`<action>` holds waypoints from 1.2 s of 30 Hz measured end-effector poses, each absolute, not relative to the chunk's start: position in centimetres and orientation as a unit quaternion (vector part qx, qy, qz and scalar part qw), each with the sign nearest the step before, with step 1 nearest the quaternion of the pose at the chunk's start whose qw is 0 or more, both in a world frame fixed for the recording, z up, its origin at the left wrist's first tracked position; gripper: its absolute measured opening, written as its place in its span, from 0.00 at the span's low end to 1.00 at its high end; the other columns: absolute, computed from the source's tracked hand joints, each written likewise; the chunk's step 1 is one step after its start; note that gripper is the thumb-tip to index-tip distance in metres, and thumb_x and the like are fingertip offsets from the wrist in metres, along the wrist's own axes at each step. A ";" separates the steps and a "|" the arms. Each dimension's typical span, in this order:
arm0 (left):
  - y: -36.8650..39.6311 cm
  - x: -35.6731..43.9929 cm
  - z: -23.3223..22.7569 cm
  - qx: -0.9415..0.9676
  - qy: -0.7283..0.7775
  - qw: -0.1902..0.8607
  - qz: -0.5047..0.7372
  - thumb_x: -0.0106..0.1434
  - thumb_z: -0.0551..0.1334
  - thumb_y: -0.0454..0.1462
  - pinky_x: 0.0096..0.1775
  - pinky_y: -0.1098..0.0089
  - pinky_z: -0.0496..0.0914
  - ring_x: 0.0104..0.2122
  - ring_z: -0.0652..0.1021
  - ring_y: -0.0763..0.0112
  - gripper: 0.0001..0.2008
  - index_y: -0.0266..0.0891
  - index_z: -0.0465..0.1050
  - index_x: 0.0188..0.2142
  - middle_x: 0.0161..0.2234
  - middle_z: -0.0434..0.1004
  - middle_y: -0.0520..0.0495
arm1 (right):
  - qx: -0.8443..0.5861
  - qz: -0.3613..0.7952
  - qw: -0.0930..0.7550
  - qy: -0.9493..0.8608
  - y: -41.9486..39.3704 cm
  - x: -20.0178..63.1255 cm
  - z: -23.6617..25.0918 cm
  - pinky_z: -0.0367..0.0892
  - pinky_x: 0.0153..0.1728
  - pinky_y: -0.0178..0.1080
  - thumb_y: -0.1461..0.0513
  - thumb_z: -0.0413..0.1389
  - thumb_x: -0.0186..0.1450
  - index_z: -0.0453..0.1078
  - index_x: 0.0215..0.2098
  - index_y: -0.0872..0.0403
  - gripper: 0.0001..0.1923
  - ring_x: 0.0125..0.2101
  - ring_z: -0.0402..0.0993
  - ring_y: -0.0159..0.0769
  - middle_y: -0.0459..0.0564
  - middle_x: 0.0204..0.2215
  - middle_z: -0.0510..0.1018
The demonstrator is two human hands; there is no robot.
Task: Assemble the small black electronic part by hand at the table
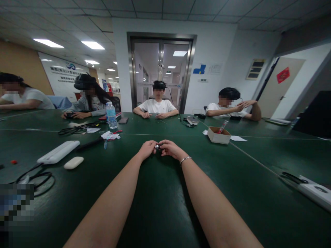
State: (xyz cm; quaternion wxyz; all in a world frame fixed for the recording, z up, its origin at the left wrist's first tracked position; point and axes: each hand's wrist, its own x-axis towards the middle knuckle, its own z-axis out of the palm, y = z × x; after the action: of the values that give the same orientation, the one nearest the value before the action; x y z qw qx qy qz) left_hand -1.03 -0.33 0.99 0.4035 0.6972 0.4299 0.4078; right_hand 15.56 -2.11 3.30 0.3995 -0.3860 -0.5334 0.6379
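Both my hands meet over the green table [160, 193], about the middle of the view. Between their fingertips sits a small shiny metal piece [157, 147] with a dark part beside it; it is too small to name. My left hand [148, 150] is closed, pinching the piece from the left side. My right hand [170, 148] is closed too, its thumb and fingers gripping the right side. The fingers cover most of the piece. A silver bracelet [185, 159] circles my right wrist.
To the left lie a white power bank-like block [59, 152], a cream rounded case [73, 163] and black cables [42, 181]. Further off stand a water bottle [111, 116] and an open cardboard box [218, 136]. A power strip [315, 191] lies right. Several people sit around the table.
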 end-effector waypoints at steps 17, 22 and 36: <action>-0.3 -0.9 1.3 0.680 0.418 0.431 0.421 0.52 0.54 0.33 0.23 0.76 0.60 0.18 0.65 0.79 0.13 0.36 0.70 0.37 0.20 0.67 0.54 | -0.379 0.644 0.413 -0.521 -1.9 15.7 3.0 0.73 0.22 0.34 0.74 0.51 0.57 0.65 0.34 0.58 0.08 0.16 0.68 0.25 0.45 0.20 0.72; -0.5 -0.8 1.4 0.671 0.407 0.457 0.419 0.54 0.53 0.35 0.22 0.76 0.59 0.17 0.65 0.78 0.12 0.34 0.69 0.37 0.17 0.66 0.54 | -0.377 0.646 0.411 -0.521 -2.0 15.8 3.1 0.73 0.22 0.33 0.74 0.52 0.57 0.66 0.34 0.59 0.08 0.17 0.68 0.26 0.45 0.20 0.72; -0.1 -1.0 1.0 0.675 0.419 0.420 0.439 0.51 0.54 0.33 0.23 0.76 0.61 0.19 0.65 0.78 0.13 0.36 0.69 0.37 0.21 0.65 0.54 | -0.370 0.652 0.413 -0.517 -1.9 15.9 3.0 0.74 0.24 0.34 0.73 0.55 0.56 0.65 0.33 0.58 0.08 0.17 0.68 0.25 0.45 0.21 0.72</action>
State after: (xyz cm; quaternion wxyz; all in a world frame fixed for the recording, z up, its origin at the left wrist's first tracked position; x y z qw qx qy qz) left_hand -0.98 -0.14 0.97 0.4201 0.6753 0.4186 0.4385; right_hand 15.87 -1.89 2.96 0.4129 -0.3699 -0.5167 0.6525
